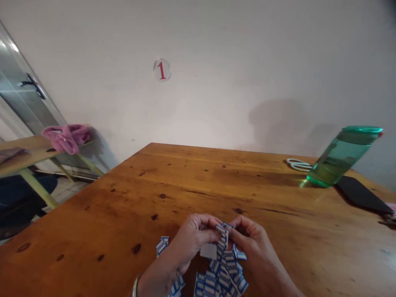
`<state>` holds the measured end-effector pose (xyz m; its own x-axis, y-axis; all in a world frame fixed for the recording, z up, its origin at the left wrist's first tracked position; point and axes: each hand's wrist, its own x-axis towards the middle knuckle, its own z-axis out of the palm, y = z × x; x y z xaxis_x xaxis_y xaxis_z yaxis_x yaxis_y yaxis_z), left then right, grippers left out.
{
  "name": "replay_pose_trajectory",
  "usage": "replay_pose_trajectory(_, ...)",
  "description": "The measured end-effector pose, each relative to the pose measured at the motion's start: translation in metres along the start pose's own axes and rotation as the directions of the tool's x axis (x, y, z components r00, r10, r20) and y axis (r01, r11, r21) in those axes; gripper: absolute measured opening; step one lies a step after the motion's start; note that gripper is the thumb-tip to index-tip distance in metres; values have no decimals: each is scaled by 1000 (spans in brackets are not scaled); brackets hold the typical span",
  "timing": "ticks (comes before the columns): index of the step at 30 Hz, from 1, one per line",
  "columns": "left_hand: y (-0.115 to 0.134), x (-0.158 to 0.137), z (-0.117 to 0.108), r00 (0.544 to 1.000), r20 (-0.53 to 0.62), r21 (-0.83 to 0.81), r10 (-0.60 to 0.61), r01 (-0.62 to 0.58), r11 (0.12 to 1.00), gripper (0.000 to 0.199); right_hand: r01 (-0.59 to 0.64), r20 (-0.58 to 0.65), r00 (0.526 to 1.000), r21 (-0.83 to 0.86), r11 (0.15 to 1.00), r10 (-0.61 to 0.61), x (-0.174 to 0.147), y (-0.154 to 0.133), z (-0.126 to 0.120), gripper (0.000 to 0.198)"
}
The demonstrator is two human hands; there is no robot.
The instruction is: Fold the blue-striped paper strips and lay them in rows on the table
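Observation:
Both hands meet over the near part of the wooden table (173, 181). My left hand (198, 235) pinches a small blue-and-white label piece (223, 236) between thumb and fingers. My right hand (247, 237) closes its thumb and fingers on another such label piece (228, 225), right beside the first. Below the hands lies a loose pile of blue-and-white labels (221, 276). A plain white piece (208, 251) shows under my left hand. More labels (162, 245) lie to the left of my left wrist, which partly hides them.
A green water bottle (343, 159) stands at the right rear, near a coiled white cable (298, 165) and a dark flat object (363, 194). At left, a pink cloth (66, 136) lies on another table (18, 159). A wall (216, 103) rises behind.

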<state>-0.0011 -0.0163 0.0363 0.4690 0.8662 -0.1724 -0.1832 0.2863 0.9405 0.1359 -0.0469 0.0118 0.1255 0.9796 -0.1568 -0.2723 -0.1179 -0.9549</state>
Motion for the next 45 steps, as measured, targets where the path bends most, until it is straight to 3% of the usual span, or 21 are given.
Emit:
replay_pose_trajectory(6,-8,5,-2,996,-87,37,1,2,999,2,-18,30,999,-56,998,20,-2,1,2,27)
replay_pose_trajectory(12,-11,6,-1,989,-147,13,10,-8,1000,7,-24,47,999,-74,997,27,-2,5,-12,28)
replay_pose_trajectory(17,-11,6,1,987,-155,-120,-41,22,992,21,88,-73,993,-108,990,-96,0,7,-16,32)
replay_pose_trajectory(20,-11,6,1,991,-126,-95,-48,36,995,21,146,-147,973,-219,965,-180,-6,2,-10,30)
replay_pose_trajectory(24,-15,9,0,992,-118,-8,34,-35,999,22,148,-95,978,-296,944,-184,-14,-4,-3,28)
replay_pose_trajectory(33,-22,12,0,992,-124,33,38,-34,999,18,190,-60,977,-203,961,-206,-15,-4,0,28)
replay_pose_trajectory(39,-28,12,3,985,-159,-6,73,-75,997,24,145,-26,988,-129,981,-149,-7,5,-4,33)
replay_pose_trajectory(45,-26,8,7,992,-98,126,77,-65,990,24,162,-85,981,-141,977,-175,-13,-1,-2,34)
